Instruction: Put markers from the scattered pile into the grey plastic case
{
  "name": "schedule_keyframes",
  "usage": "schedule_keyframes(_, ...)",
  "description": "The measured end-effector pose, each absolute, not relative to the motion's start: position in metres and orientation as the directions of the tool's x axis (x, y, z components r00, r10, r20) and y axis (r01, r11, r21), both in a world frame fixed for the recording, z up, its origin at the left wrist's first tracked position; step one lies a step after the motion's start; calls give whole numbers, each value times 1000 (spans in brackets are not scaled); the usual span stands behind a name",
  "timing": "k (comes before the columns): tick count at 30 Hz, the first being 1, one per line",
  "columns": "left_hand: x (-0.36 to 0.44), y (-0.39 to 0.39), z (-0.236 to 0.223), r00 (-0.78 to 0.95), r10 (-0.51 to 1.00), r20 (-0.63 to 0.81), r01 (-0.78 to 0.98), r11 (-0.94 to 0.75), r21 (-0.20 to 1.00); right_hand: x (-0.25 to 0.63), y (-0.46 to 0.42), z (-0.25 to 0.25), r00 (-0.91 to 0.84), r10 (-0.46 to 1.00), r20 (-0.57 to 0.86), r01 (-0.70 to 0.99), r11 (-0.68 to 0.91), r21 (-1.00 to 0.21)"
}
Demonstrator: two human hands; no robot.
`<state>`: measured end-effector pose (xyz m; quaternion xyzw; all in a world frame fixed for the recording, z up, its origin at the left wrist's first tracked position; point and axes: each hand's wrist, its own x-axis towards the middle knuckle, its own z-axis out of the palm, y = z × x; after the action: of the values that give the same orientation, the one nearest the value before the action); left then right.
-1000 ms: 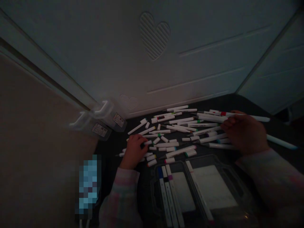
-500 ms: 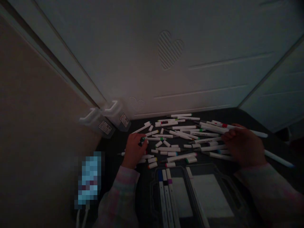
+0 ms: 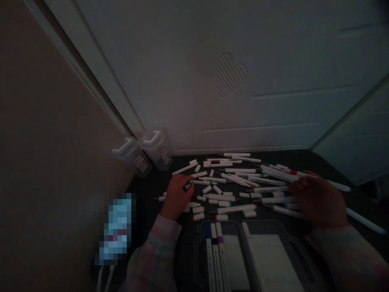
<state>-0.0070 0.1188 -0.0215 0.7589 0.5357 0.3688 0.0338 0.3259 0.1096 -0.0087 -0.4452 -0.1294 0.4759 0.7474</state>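
My left hand (image 3: 178, 196) is closed at the left of a spread of white markers, with thumb and forefinger pinching a small marker cap (image 3: 191, 182) with a green end. My right hand (image 3: 319, 200) is at the right of the spread, its fingers curled onto a thick white marker (image 3: 281, 173) whose tip points left. Other uncapped markers lie under and beside this hand, including a long one (image 3: 364, 221) sticking out to the right. Several loose caps (image 3: 217, 189) lie between the hands.
Nearer to me lies an open clear marker case (image 3: 199, 243) holding a few white markers (image 3: 215, 255). Two clear plastic containers (image 3: 133, 158) stand at the back left against the white panel (image 3: 188, 97). A blurred-out bright device (image 3: 117, 229) with cables is at the left edge.
The whole view has shifted, so everything appears slightly further right and lower. Both hands keep nearly the same places among the markers; the left hand has turned a little.
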Motion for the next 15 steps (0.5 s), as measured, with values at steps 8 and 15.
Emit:
schedule_keyframes(8, -1, 110, -10, 84, 736, 672, 826, -428, 366, 324, 110, -7, 519, 816, -254, -591, 128, -796)
schedule_keyframes(15, 1, 106, -4, 161, 662, 732, 850, -470, 239, 323, 108, -5, 527, 811, -253, -568, 116, -815)
